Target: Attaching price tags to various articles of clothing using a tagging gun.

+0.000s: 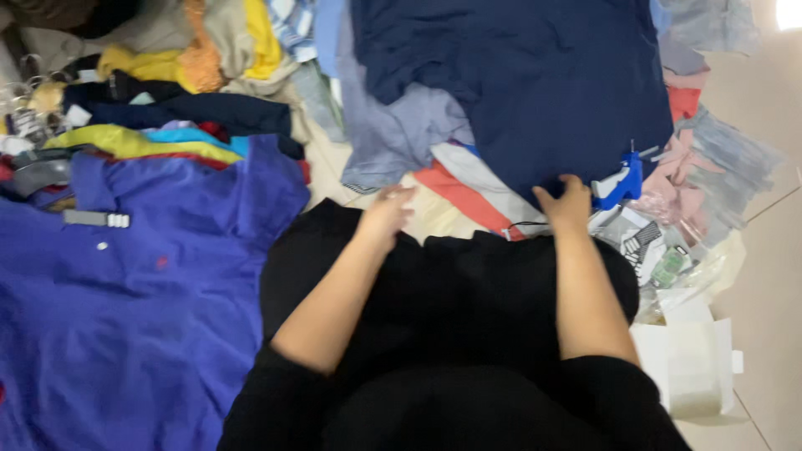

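Big pile of clothes [209, 75] covers the floor top and left: yellow, orange, grey, red bits, all crumpled. Blue polo [125, 292] lies spread flat at left, collar up, w/ a small grey strip tag near the collar. Navy shirt [535, 92] sits top centre, draped over grey and striped pieces; its lower hem comes down to the hands.

Right hand [566, 205] is on that hem, fingers curled and pressing the cloth, looks like a pinch but blur hides the grip. Left hand [386, 213] rests loosely open on the pale cloth just beside, holding nothing as far as I can tell.

Shirt looks light, soft, floppy, not slippery, nothing fragile; prob. best taken at the hem or shoulders, two hands, so it doesn't bunch.

Blue-white tagging gun [620, 182] lies just right of the right hand, touching the navy hem. White box [689, 359] stands open low right on tile floor [769, 276]. Clear plastic bags [677, 259] w/ black-white and green printed inserts lie between gun and box.
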